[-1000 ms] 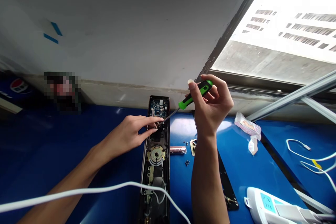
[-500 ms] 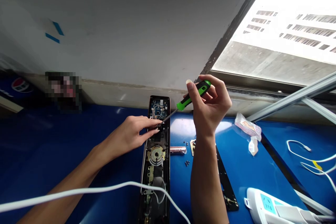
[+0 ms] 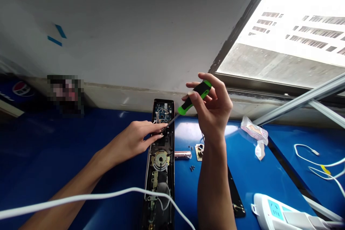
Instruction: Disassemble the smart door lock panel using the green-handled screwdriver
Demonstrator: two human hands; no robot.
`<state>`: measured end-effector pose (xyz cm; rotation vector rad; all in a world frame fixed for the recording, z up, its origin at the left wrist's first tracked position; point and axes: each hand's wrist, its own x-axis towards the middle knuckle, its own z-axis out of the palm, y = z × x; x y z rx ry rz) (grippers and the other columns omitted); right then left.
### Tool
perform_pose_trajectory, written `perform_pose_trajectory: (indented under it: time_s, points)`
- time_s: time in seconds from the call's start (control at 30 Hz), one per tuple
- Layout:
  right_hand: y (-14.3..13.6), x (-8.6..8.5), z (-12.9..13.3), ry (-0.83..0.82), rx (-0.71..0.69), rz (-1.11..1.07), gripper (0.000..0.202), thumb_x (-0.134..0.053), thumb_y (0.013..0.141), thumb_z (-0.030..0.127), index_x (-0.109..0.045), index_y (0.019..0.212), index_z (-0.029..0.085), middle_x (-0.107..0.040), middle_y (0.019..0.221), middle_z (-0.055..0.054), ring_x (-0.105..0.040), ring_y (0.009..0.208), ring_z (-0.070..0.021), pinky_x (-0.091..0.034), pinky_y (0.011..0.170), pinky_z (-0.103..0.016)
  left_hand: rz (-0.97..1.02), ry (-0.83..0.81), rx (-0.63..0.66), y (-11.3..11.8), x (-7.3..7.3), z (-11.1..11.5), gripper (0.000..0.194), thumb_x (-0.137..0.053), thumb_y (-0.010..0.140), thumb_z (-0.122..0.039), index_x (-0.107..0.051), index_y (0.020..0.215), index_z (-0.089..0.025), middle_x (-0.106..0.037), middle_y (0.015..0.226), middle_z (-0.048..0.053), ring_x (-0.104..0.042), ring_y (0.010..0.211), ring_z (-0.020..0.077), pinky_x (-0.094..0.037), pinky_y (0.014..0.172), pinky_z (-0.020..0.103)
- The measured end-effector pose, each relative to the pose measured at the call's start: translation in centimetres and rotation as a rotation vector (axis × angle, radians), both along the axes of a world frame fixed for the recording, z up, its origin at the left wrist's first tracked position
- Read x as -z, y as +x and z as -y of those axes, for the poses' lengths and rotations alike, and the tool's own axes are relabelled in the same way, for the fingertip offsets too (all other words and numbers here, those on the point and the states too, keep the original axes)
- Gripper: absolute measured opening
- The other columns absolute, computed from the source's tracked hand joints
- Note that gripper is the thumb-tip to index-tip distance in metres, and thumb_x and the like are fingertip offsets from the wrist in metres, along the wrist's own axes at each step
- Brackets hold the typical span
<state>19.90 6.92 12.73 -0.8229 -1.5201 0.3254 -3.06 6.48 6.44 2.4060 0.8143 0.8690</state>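
My right hand (image 3: 215,109) grips a screwdriver (image 3: 194,97) by its green and black handle, thumb along the near side and some fingers raised. Its shaft slants down left into a long, narrow black electronic device (image 3: 172,147) lying open. My left hand (image 3: 144,134) reaches in from the left, its thumb and fingers pinched around the shaft's lower end; what lies between the fingertips is hidden. Beyond them shows a blue circuit board (image 3: 163,112) with wires. Nearer to me in the device is a round metal part (image 3: 161,160).
Small dark screws (image 3: 192,168), a copper-coloured cylinder (image 3: 183,155) and a small metal plate (image 3: 199,152) lie right of the device. A black panel (image 3: 236,197) is partly behind my forearm. A white cable (image 3: 107,194) crosses in front; a power strip (image 3: 272,210) sits at lower right.
My right hand has shifted slightly left, turning the screwdriver handle, and its thumb has moved lower on the grip. My left hand has hardly moved.
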Motion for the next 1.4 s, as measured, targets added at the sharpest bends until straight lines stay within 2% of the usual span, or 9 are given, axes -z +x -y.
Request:
perform_pose_trajectory:
  time_s: [0.07, 0.17, 0.4, 0.6, 0.93, 1.03, 1.13, 1.27, 1.4]
  points:
    - [0.3, -0.2, 0.4, -0.069, -0.121, 0.116, 0.058, -0.064, 0.100, 0.028, -0.039, 0.152, 0.035, -0.073, 0.120, -0.006, -0.075, 0.108, -0.0228, -0.070, 0.083, -0.040, -0.018, -0.017, -0.015, 0.1, 0.2, 0.1, 0.043, -0.064, 0.101, -0.023, -0.063, 0.143, -0.031, -0.079, 0.103, -0.001, -0.074, 0.085, 0.0159, -0.059, 0.072, 0.026]
    - [0.4, -0.5, 0.9, -0.096, -0.163, 0.181, 0.074, -0.064, 0.098, 0.026, -0.026, 0.160, 0.037, -0.072, 0.120, -0.006, -0.073, 0.116, -0.0246, -0.069, 0.089, -0.042, -0.016, 0.019, -0.016, 0.3, 0.2, 0.1, 0.045, -0.063, 0.102, -0.025, -0.058, 0.147, -0.030, -0.078, 0.108, 0.000, -0.072, 0.089, 0.0165, -0.060, 0.078, 0.028]
    - [0.5, -0.7, 1.4, 0.056, -0.044, 0.129, 0.053, -0.070, 0.093, 0.017, -0.054, 0.141, 0.034, -0.073, 0.117, -0.003, -0.075, 0.110, -0.0236, -0.068, 0.088, -0.039, -0.136, 0.259, -0.190, 0.8, -0.5, 0.1, 0.041, -0.068, 0.099, -0.041, -0.067, 0.136, -0.025, -0.059, 0.141, 0.011, -0.053, 0.130, 0.0305, -0.056, 0.105, 0.049]
    - [0.1, -0.2, 0.9, 0.049, -0.037, 0.204, 0.049, -0.067, 0.094, 0.015, -0.055, 0.138, 0.035, -0.070, 0.131, -0.001, -0.076, 0.107, -0.0200, -0.068, 0.090, -0.037, -0.231, 0.285, -0.219, 1.2, 0.3, -0.1, 0.038, -0.065, 0.100, -0.042, -0.070, 0.134, -0.025, -0.040, 0.160, 0.014, -0.034, 0.150, 0.0366, -0.041, 0.121, 0.060]
    - [-0.3, 0.0, 0.6, 0.120, 0.013, 0.305, 0.048, -0.073, 0.093, 0.021, -0.061, 0.137, 0.036, -0.073, 0.129, 0.000, -0.074, 0.105, -0.0189, -0.067, 0.087, -0.033, -0.183, 0.160, -0.228, 1.5, 1.3, -0.2, 0.038, -0.065, 0.099, -0.044, -0.069, 0.133, -0.029, -0.019, 0.172, 0.008, -0.029, 0.156, 0.0406, -0.037, 0.125, 0.063]
    - [-0.3, -0.4, 0.9, 0.079, -0.076, 0.288, 0.041, -0.060, 0.101, 0.023, -0.061, 0.141, 0.034, -0.071, 0.134, -0.002, -0.072, 0.116, -0.0218, -0.066, 0.094, -0.038, -0.144, 0.054, -0.234, 1.6, 1.4, -0.1, 0.041, -0.066, 0.098, -0.047, -0.067, 0.136, -0.031, -0.008, 0.176, 0.003, -0.034, 0.155, 0.0416, -0.042, 0.123, 0.060]
    - [-0.2, -0.8, 1.3, 0.039, -0.172, 0.224, 0.039, -0.048, 0.106, 0.021, -0.063, 0.140, 0.032, -0.072, 0.133, -0.004, -0.072, 0.118, -0.0230, -0.066, 0.096, -0.043, -0.112, -0.006, -0.226, 1.7, 1.7, -0.2, 0.042, -0.066, 0.098, -0.048, -0.067, 0.137, -0.033, -0.009, 0.176, 0.001, -0.040, 0.152, 0.0419, -0.047, 0.120, 0.059]
    - [0.0, -1.0, 1.3, 0.083, -0.057, 0.189, 0.026, -0.074, 0.094, 0.026, -0.076, 0.120, 0.033, -0.070, 0.114, -0.003, -0.073, 0.098, -0.0189, -0.066, 0.086, -0.037, -0.107, -0.050, -0.209, 1.7, 2.0, -0.4, 0.042, -0.064, 0.099, -0.047, -0.066, 0.138, -0.033, -0.009, 0.176, 0.001, -0.041, 0.152, 0.0398, -0.047, 0.120, 0.056]
    - [0.3, -1.1, 1.3, 0.067, -0.118, 0.191, 0.034, -0.055, 0.104, 0.022, -0.071, 0.133, 0.031, -0.070, 0.125, -0.006, -0.070, 0.115, -0.0224, -0.063, 0.099, -0.044, -0.120, -0.056, -0.211, 1.7, 2.1, -0.4, 0.044, -0.064, 0.099, -0.048, -0.065, 0.140, -0.033, -0.010, 0.176, 0.002, -0.039, 0.153, 0.0406, -0.046, 0.121, 0.058]
